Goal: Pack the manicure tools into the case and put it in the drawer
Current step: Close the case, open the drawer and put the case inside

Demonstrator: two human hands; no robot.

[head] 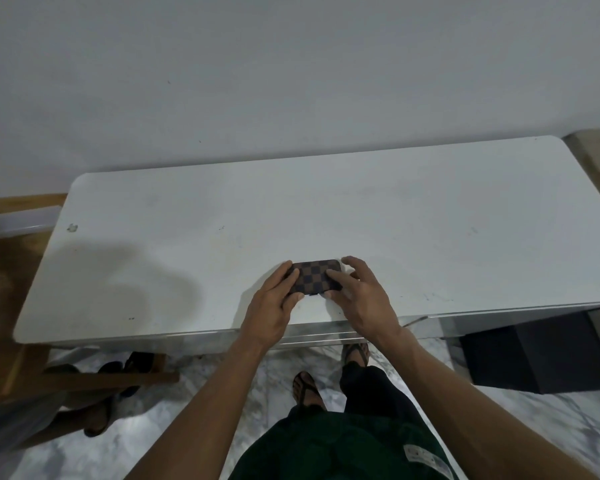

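Observation:
A small brown checkered case (313, 276) lies closed and flat on the white table (222, 244), near its front edge. My left hand (274, 306) grips the case's left end, fingers over the top and thumb at the near side. My right hand (357, 292) presses on the case's right end with the fingers spread; some fingers rest on the lid, others on the table beside it. No manicure tools show outside the case. The drawer front (319, 336) runs under the table's front edge, below my wrists, and looks shut.
A plain wall stands behind the table. A dark box (541, 355) sits under the table at the right. A wooden frame (111, 377) and sandals (132, 372) lie on the marble floor at the left. My feet stand below the drawer.

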